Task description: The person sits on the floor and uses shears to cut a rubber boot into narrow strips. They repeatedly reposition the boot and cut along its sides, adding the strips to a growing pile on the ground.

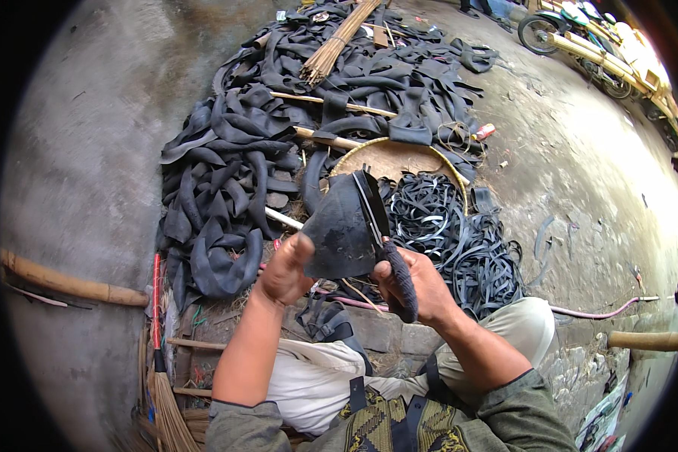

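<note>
A wide piece of black rubber sheet (339, 237) stands up in front of me. My left hand (285, 270) is closed on its left edge, with the thumb against the rubber. My right hand (427, 288) grips a pair of scissors (402, 285) by its handle, which is wrapped in dark cloth. Its blades point away from me and run along the right edge of the rubber. The sheet partly hides the blades, so I cannot tell whether they are cutting through it.
A big heap of black rubber pieces (241, 128) lies ahead. Thin rubber strips (459, 241) pile up at right, beside a round woven tray (388, 160). A stick bundle (339, 45) lies on the heap. A broom (166, 407) stands at left; a motorcycle (539, 34) is far right.
</note>
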Action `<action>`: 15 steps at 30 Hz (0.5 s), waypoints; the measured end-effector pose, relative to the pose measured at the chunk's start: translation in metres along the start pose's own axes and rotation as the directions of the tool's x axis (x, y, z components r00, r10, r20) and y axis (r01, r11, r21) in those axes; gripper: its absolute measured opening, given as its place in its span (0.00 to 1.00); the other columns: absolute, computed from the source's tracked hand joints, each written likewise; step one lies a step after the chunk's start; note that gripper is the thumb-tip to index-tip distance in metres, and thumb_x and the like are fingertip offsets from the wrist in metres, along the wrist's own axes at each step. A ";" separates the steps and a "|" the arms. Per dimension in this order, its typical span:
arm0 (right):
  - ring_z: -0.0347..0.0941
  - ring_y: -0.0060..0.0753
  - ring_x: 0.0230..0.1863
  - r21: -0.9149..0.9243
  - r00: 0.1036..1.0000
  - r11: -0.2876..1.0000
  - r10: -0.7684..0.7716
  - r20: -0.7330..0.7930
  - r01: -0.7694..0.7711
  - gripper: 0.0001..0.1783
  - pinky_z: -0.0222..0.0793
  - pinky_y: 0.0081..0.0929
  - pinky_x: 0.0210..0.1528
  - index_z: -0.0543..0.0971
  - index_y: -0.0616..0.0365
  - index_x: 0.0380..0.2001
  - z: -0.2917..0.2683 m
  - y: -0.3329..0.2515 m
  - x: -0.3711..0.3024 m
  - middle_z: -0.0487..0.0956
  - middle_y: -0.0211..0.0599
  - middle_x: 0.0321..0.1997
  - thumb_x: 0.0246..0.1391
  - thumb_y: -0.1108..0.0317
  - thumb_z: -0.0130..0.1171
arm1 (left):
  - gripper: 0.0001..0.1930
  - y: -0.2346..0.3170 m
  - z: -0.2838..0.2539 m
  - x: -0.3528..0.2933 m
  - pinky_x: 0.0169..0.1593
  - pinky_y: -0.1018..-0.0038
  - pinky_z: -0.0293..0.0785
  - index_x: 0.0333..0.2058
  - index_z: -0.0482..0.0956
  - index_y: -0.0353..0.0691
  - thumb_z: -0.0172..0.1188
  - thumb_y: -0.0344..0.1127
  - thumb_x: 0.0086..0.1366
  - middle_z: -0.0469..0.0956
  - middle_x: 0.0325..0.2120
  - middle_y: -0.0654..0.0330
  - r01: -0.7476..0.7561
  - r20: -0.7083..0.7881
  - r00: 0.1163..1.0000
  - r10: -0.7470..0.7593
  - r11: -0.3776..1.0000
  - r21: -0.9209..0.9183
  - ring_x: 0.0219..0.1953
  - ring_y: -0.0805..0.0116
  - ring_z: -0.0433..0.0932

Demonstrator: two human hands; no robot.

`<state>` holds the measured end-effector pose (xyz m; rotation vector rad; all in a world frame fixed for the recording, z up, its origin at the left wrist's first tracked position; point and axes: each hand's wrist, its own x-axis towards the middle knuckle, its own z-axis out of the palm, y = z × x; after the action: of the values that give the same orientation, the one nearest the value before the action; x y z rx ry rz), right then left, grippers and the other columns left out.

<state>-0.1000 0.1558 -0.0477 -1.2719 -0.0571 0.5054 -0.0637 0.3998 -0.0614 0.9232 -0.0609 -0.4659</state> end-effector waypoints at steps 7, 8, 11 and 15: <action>0.62 0.08 0.20 -0.020 0.983 0.999 0.043 0.179 -0.040 0.21 0.56 0.15 0.21 0.75 0.57 0.35 0.004 -0.010 -0.018 0.70 0.15 0.21 0.61 0.52 0.71 | 0.53 0.016 -0.038 0.023 0.67 0.54 0.73 0.66 0.66 0.25 0.48 0.77 0.66 0.73 0.64 0.43 0.164 0.295 0.955 -0.041 0.898 -0.407 0.63 0.51 0.76; 0.62 0.08 0.20 -0.020 0.983 0.999 0.034 0.183 -0.030 0.21 0.56 0.15 0.22 0.76 0.58 0.35 0.004 -0.010 -0.019 0.70 0.16 0.21 0.61 0.51 0.71 | 0.51 0.014 -0.032 0.025 0.66 0.54 0.74 0.66 0.67 0.26 0.51 0.75 0.67 0.74 0.63 0.43 0.127 0.213 0.976 -0.048 0.917 -0.378 0.62 0.51 0.77; 0.63 0.09 0.22 -0.052 0.985 0.998 0.035 0.172 -0.026 0.23 0.57 0.16 0.23 0.77 0.59 0.36 0.001 -0.010 -0.021 0.71 0.17 0.22 0.61 0.50 0.71 | 0.35 0.020 -0.008 0.026 0.63 0.60 0.77 0.63 0.72 0.31 0.68 0.52 0.67 0.81 0.56 0.49 0.019 0.049 0.999 -0.010 0.984 -0.178 0.57 0.56 0.82; 0.67 0.12 0.30 -0.179 0.996 0.984 0.002 0.089 0.014 0.25 0.65 0.19 0.32 0.78 0.62 0.38 -0.005 -0.008 -0.019 0.75 0.22 0.26 0.60 0.49 0.71 | 0.28 0.030 0.024 0.018 0.59 0.65 0.79 0.61 0.74 0.34 0.71 0.30 0.63 0.83 0.51 0.57 -0.091 -0.075 0.993 0.095 0.995 0.044 0.51 0.66 0.83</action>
<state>-0.1134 0.1425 -0.0377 -1.4245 -0.1849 0.5615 -0.0425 0.3894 -0.0259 0.9734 -0.0432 -0.3433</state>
